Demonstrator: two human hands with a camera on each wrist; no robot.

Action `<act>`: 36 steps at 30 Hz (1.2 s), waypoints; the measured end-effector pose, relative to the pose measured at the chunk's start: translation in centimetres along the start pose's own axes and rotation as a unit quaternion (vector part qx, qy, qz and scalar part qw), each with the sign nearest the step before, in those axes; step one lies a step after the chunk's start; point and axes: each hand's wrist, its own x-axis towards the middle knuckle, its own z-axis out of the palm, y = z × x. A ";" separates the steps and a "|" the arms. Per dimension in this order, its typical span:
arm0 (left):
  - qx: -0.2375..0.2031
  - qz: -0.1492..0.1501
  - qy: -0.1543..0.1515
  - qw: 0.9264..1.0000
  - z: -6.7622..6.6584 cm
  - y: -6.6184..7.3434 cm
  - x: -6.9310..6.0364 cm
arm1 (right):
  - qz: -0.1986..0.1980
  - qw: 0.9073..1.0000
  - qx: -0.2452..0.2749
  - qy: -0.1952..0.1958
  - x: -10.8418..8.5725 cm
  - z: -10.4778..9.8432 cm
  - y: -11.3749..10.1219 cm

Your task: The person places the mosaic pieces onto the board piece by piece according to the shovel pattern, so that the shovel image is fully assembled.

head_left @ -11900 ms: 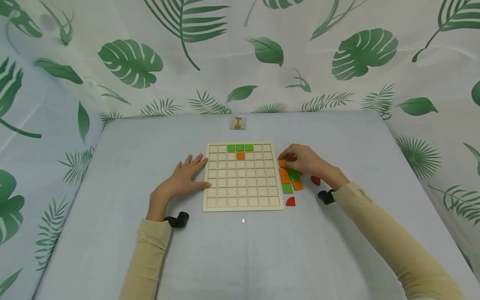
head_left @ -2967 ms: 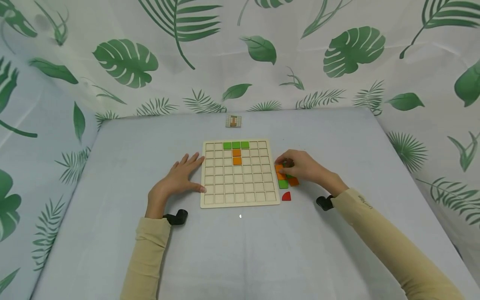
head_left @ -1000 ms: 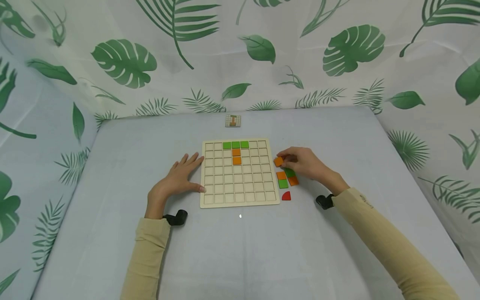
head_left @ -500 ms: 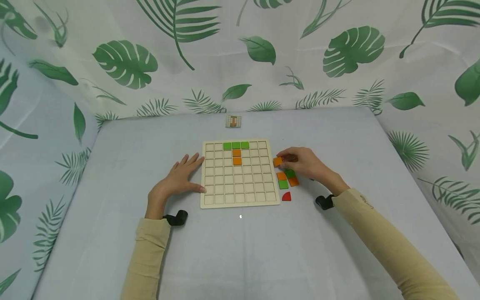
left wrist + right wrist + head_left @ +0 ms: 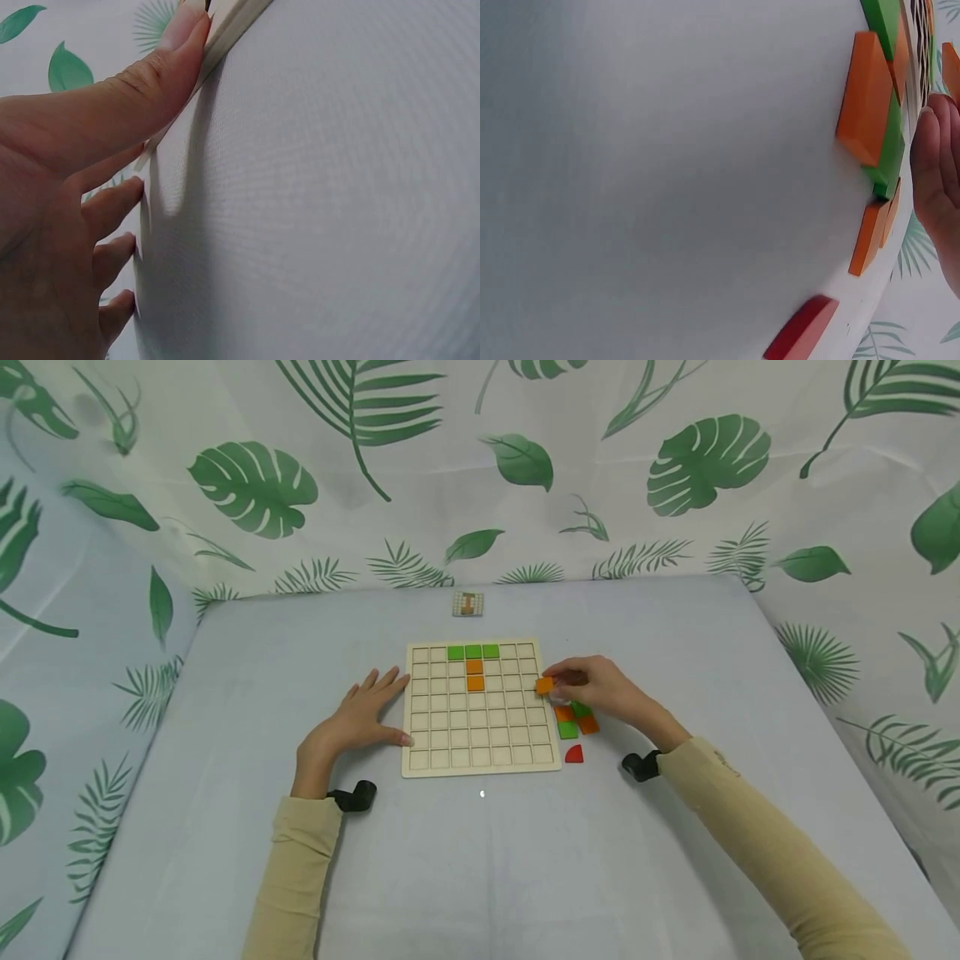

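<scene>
A pale gridded board [image 5: 480, 727] lies mid-table. Three green square tiles [image 5: 472, 652] fill cells in its far row, and two orange square tiles [image 5: 476, 682] run down from the middle one. My left hand [image 5: 358, 714] rests at the board's left side, fingers spread; the left wrist view shows the thumb [image 5: 139, 90] at the board's edge. Over the right edge, my right hand [image 5: 603, 685] pinches another orange square tile [image 5: 543, 686] between thumb and fingers. That tile is only partly visible in the right wrist view.
Right of the board lie loose orange [image 5: 588, 725] and green tiles [image 5: 567, 731], partly beneath my right hand. Nearer is a red quarter-round piece [image 5: 574, 754]; the right wrist view shows a red piece [image 5: 802, 330]. Behind the board lies a small pattern card [image 5: 468, 604].
The second orange tile has joined the first on the board since the oldest frame. My right hand has since picked up another and carried it left over the board's edge. My left hand stays put.
</scene>
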 end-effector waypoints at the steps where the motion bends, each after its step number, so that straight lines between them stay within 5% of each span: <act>1: 0.001 0.000 -0.001 1.000 0.0 0.0 0.0 | 0.000 1.000 0.002 -0.002 0.0 0.1 -0.1; 36: -0.005 -0.005 -0.003 1.000 -0.1 0.4 -0.1 | -0.018 0.999 0.011 -0.026 2.1 2.5 -3.0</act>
